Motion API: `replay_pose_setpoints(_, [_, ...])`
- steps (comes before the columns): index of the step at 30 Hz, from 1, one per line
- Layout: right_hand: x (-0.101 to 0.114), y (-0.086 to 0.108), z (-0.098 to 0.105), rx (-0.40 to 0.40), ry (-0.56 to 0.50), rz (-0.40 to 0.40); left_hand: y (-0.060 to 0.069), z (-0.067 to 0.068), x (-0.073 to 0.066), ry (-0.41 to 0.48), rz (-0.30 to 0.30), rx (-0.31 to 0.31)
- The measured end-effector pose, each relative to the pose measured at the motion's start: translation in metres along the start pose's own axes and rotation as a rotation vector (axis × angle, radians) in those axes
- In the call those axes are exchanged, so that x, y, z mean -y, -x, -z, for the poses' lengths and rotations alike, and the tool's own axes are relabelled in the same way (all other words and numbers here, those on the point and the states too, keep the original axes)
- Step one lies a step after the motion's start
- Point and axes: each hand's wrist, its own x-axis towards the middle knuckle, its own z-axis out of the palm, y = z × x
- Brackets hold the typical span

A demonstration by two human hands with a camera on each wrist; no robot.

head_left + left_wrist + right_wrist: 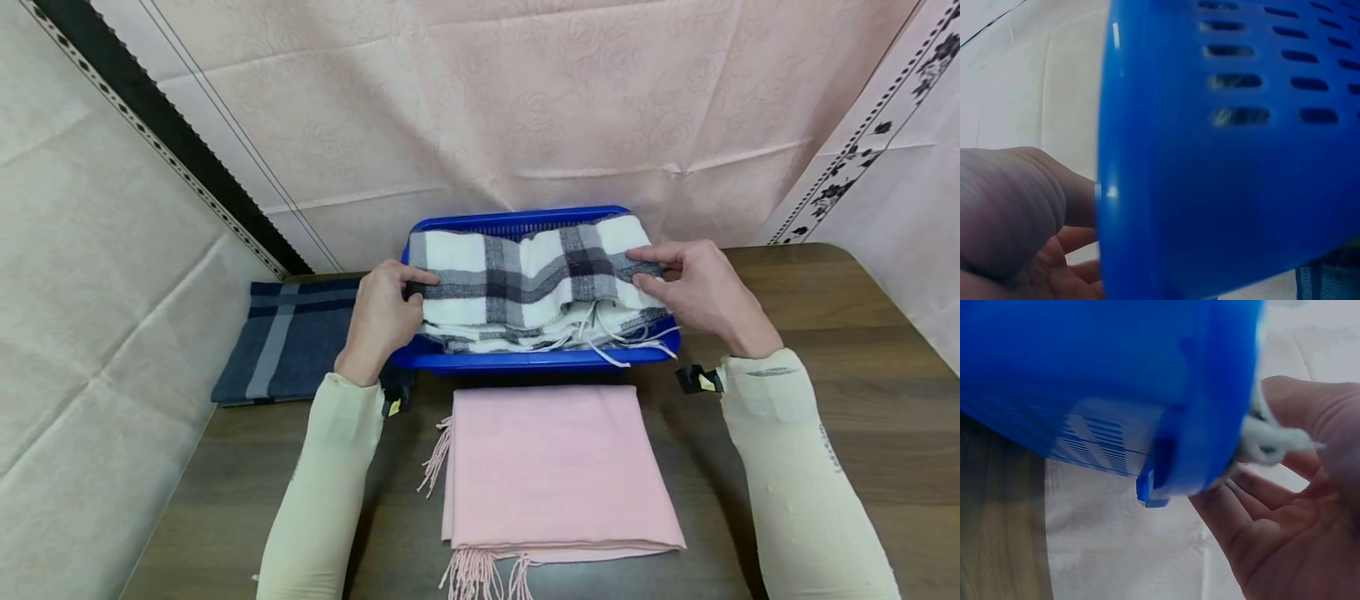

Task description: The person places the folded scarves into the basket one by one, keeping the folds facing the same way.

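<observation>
Lying folded inside the blue basket (525,363), the checked scarf (536,283) is between the two hands; the left hand (384,312) touches its left end, and the right hand (705,287) its right end; on each hand the index finger lies rather straight on the cloth, with the thumb apart from it, so the visible grip is spread; whether hidden fingers hold some edge, I cannot tell. In my judgement, the scarf is soft and light, with thick, loose folds; it should bend easily, and could sag in the middle if only its ends are lifted; it seems neither fragile nor slippery, but the upper layer may slide over the lower ones. Good places to hold are both short ends, taking all layers together; the white fringe (1266,440), near the basket's front right corner, is better avoided, because its thin strands could catch.
</observation>
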Motion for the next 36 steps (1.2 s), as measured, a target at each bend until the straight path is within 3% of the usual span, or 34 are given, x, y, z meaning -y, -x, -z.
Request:
replay_pose_setpoints(7, [0.001, 0.001, -0.001, 0.032, 0.026, -0.010, 0.001, -0.007, -0.001, -0.040, -0.031, -0.024])
replay_pose_setpoints(14, [0.005, -0.001, -0.005, 0.029, 0.074, 0.026, 0.002, -0.012, -0.005, -0.076, -0.003, -0.031])
replay_pose_setpoints(32, [0.011, -0.003, -0.016, 0.058, 0.117, 0.019, -0.001, -0.026, -0.005, -0.106, 0.006, -0.040])
replay_pose_setpoints(36, [0.012, -0.003, -0.020, 0.048, 0.146, 0.054, -0.002, -0.028, -0.004, -0.117, -0.009, -0.051])
